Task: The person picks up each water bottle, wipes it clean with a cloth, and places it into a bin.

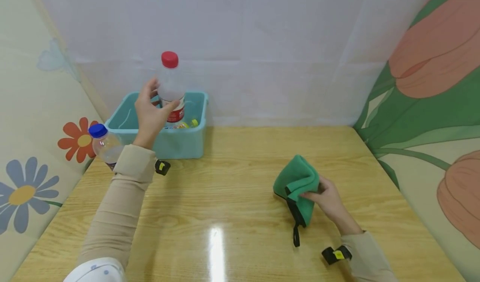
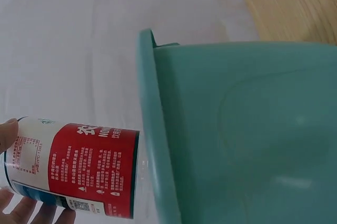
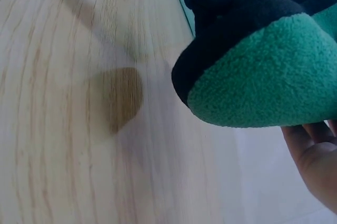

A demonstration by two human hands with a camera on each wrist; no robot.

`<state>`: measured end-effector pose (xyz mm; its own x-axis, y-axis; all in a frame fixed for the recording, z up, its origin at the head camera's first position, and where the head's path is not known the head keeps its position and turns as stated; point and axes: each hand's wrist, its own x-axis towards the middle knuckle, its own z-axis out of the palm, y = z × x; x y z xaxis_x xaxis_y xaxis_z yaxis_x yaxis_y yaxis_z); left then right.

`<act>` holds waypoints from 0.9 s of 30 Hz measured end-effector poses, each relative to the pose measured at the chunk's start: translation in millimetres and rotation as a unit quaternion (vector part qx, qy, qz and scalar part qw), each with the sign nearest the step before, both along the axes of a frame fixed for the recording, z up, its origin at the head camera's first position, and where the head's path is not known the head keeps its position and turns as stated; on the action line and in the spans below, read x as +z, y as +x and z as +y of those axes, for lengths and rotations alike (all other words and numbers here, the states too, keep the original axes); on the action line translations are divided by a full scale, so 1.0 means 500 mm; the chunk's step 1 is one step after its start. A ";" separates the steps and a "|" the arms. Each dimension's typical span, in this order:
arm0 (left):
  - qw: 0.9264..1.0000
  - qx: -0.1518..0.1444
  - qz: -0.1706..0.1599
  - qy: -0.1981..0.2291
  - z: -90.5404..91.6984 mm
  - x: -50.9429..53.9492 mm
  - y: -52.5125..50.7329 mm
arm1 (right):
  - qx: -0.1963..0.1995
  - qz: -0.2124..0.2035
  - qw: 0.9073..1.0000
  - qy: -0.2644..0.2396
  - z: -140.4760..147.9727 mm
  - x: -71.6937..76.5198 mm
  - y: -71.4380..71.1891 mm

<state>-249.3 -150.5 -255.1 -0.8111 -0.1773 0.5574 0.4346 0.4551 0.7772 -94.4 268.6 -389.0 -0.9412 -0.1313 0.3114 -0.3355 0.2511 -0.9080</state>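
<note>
A clear plastic water bottle [image 1: 171,80] with a red cap and a red-and-white label stands nearly upright over the teal bin [image 1: 180,142]. My left hand [image 1: 150,109] holds it around the middle, thumb on one side and fingers on the other. The left wrist view shows the bottle's label [image 2: 92,168] beside the bin's rim, with fingertips at its edge. Toward the right of the table, my right hand [image 1: 331,200] pinches a folded green cloth [image 1: 298,182] with black edging and a black hanging loop. The cloth hides part of the fingers in the right wrist view.
A bottle with a blue cap [image 1: 98,131] stands left of the bin, partly behind my left forearm. Small things, one with a yellow-green cap [image 1: 193,123], lie inside the bin. White sheeting [image 1: 281,57] rises behind the wooden table [image 1: 240,182], with flowered panels at both sides.
</note>
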 end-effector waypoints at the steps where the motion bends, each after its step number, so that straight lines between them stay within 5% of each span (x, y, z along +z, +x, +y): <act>1: 1.000 0.005 -0.002 -0.006 -0.003 -0.004 -0.003 | 0.000 -0.001 1.000 0.000 0.000 0.000 0.000; 10: 0.997 0.037 -0.034 -0.063 -0.027 -0.031 -0.023 | 0.000 0.002 1.000 -0.016 -0.003 0.006 0.003; 17: 0.982 0.059 -0.077 -0.162 -0.046 -0.058 -0.032 | 0.003 0.003 1.000 -0.020 0.001 0.005 0.005; 27: 0.983 0.022 -0.102 -0.148 -0.046 -0.078 -0.021 | 0.011 0.010 0.999 -0.031 0.004 0.007 0.003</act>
